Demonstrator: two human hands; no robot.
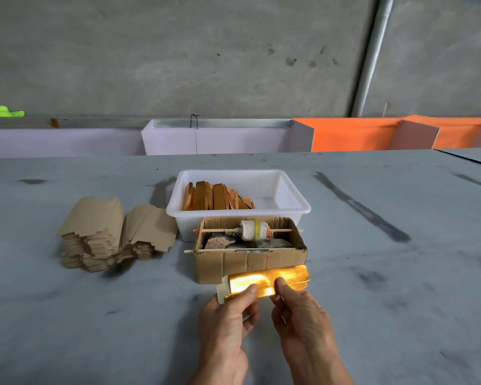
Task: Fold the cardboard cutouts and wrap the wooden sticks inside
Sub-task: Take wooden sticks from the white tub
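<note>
Head view, item one: my left hand [228, 315] and right hand [300, 309] each pinch the gold-faced cardboard cutout [267, 282], thumbs on top, just above the grey table [95, 315]. Beyond it I log a cardboard box [250, 262] with a spool, then a white tub [278, 190] of wooden sticks [214, 197]. Left: stacked flat cutouts [109, 234].

Glossy gold foil cutout [272, 280], matt corrugated cardboard box [250, 262], smooth white plastic tub [289, 209].
</note>
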